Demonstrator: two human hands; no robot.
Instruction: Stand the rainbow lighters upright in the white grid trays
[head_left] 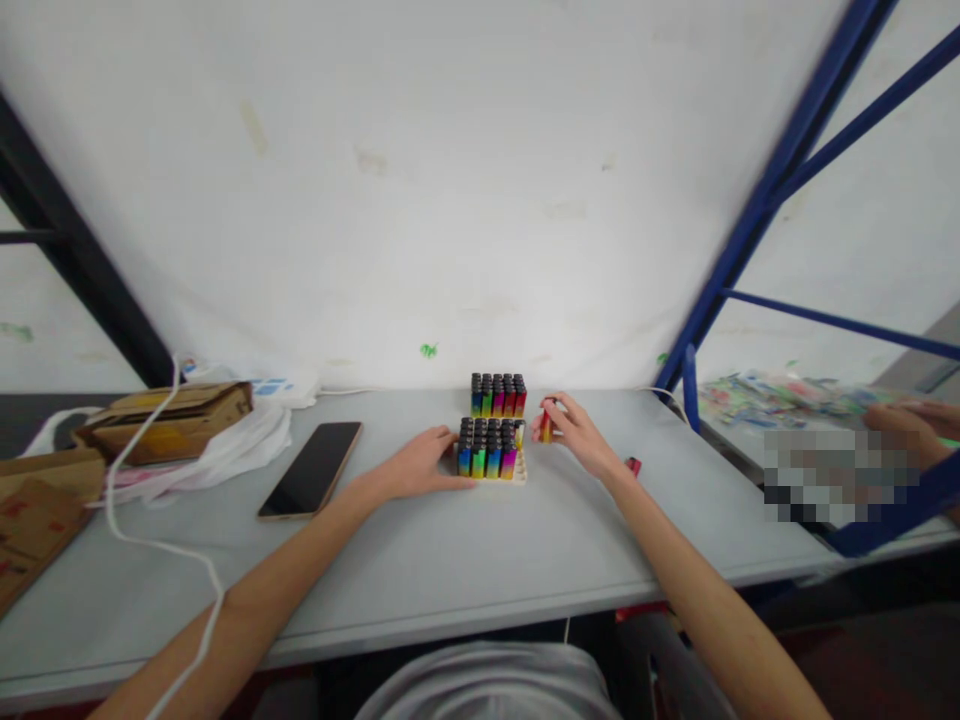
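A white tray [520, 474] holds rows of upright lighters [486, 460] with black tops and bodies in blue, green and purple. Its right-hand column shows pale empty slots and one yellowish lighter [519, 436]. My left hand [424, 462] grips the tray's left side, thumb along the front and fingers toward the back. To the right of the tray, my right hand [568, 430] is closed around an orange-red lighter [547, 424], held upright above the table. Behind the tray stands a second block of multicoloured lighters [499, 398]. A red lighter [634, 466] lies beside my right forearm.
On the left lie a dark phone [311, 470], cardboard boxes [172, 420], white plastic bags and a white cable [161, 543]. A blue metal frame [750, 225] rises at the right. Beyond it are a co-worker's hands [911, 425] and a pile of colourful packets [780, 395].
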